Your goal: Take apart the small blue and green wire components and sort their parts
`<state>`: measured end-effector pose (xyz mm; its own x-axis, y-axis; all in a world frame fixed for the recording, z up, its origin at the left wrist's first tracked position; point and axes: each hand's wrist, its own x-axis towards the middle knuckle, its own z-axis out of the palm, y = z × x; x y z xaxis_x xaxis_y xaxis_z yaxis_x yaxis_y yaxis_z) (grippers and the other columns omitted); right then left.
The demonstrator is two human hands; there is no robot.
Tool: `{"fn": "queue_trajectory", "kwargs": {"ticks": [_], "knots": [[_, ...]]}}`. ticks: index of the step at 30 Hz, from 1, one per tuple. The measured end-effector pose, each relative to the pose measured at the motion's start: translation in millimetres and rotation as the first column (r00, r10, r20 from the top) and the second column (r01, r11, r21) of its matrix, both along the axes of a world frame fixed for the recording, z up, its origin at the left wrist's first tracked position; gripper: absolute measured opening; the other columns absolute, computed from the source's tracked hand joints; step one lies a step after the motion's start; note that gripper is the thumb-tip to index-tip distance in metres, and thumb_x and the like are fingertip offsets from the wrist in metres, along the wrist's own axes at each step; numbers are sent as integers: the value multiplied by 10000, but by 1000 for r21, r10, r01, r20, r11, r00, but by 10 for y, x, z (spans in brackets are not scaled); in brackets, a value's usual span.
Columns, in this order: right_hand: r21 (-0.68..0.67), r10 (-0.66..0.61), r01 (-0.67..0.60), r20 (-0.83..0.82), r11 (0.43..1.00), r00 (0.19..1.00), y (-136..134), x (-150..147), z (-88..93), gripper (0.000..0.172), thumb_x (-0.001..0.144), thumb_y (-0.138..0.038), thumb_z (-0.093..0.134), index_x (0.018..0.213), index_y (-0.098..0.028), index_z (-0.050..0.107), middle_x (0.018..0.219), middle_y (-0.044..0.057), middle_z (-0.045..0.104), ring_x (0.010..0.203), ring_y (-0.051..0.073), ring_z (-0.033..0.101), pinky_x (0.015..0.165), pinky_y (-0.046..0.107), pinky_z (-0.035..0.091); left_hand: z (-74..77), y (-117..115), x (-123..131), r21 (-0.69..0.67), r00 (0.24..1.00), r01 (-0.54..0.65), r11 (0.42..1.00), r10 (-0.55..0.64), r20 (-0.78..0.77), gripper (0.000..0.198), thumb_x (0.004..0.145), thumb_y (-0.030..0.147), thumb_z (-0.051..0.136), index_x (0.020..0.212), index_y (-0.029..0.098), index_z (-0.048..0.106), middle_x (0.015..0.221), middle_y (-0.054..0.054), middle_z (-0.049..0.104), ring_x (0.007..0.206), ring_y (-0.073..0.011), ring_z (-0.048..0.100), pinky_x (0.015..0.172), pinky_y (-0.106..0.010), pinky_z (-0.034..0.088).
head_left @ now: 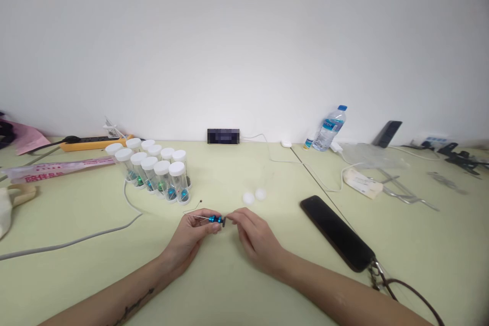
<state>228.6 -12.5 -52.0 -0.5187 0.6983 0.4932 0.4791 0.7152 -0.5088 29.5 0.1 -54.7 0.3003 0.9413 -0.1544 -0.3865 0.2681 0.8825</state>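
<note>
Between the thumb and fingers of my left hand (194,229) is a small blue metal piece with a black end (216,219). A thin bent wire with a dark tip (194,208) extends from its left side past the fingers. My right hand (257,237) is close to the black end, its fingers extended and slightly curved. The fingertips are at or just beside that end; contact cannot be made out. Beyond my right hand lie two round white caps (248,197), with a faint clear shape behind them. Several clear tubes with white caps (177,183) stand at the left, holding blue or green pieces.
A black phone (338,232) with a strap lies at right. Behind it are a water bottle (330,130), a small packet (362,183) and a metal stand (410,196). A small display (223,136) stands by the wall. At left are a yellow power strip (95,142) and grey cable (76,242).
</note>
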Motion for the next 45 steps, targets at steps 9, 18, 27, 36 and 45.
{"fn": "queue_trajectory", "kwargs": {"ticks": [9,18,27,36,45], "knots": [[-27,18,-17,12,999,1000,-5,-4,22,505,808,30,363,1237,-218,458,1090,82,557,972,186,538,845,336,470,-1,-10,-2,-1,1000,6,1000,-6,-13,185,633,175,806,799,162,726,734,-16,716,699,-98,606,717,-201,457],[-5,20,-20,35,1000,999,-1,-4,16,467,826,13,361,1214,-212,488,1069,85,571,961,191,543,829,336,476,-31,4,-10,1,1000,1,1000,-1,-9,187,632,163,803,804,161,728,754,-26,720,709,-107,612,728,-212,464],[4,21,-21,20,1000,1000,-14,-4,28,518,811,16,360,1261,-223,455,1097,90,563,969,190,543,830,342,482,12,-23,1,2,1000,-4,1000,4,-28,199,625,173,802,810,164,731,777,-38,720,723,-130,612,731,-242,465],[-26,13,-12,23,1000,1000,-33,-3,59,571,790,19,373,1297,-236,436,1094,89,550,967,191,542,857,342,485,-44,2,4,24,1000,15,1000,-15,-26,178,654,183,786,823,173,733,824,-42,717,776,-143,606,765,-249,447],[-4,-8,8,21,1000,1000,-28,-1,21,554,809,11,370,1316,-209,412,1105,98,560,975,194,541,862,349,481,-47,-8,3,23,999,-21,1000,22,-46,187,641,205,796,819,190,737,834,-36,725,784,-143,602,773,-240,442]]}}
